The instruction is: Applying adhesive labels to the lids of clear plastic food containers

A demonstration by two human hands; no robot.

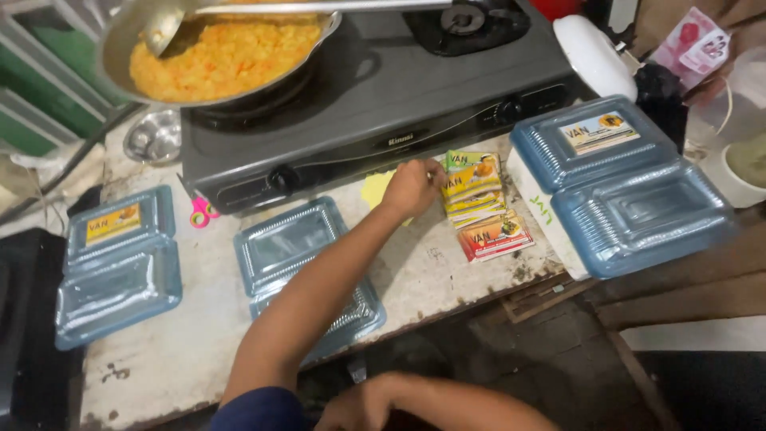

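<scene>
View from above of a worn white worktop (199, 319) with a two-burner gas stove (375, 104) at its far edge. The left hand (411, 185) reaches across the worktop, and its fingertips (436, 169) are pinched closed on the top left corner of a fanned stack of printed label cards (479, 203), which lies just in front of the stove, between the middle and right containers. The cards are rectangular, mostly yellow and green, the nearest one red; each bears a small food picture. Their exact number cannot be told. A plain yellow slip (377, 189) lies just beside the hand, partly under it. The right hand (361, 409) sits low at the bottom edge of the view, well apart from the cards; whether it is open or closed cannot be told.

Three clear blue hinged plastic containers lie open on the worktop: left container (116, 267), with a yellow rectangular label on its far half; middle container (307, 267), unlabelled, partly crossed by the forearm; right container (622, 183), with a pale rectangular label on its far half. Labelled containers: two.

On the left burner stands a metal wok (215, 56) of orange-yellow rice, a ladle (167, 28) resting in it. A small pink object (202, 212) lies at the stove's near left corner.
</scene>
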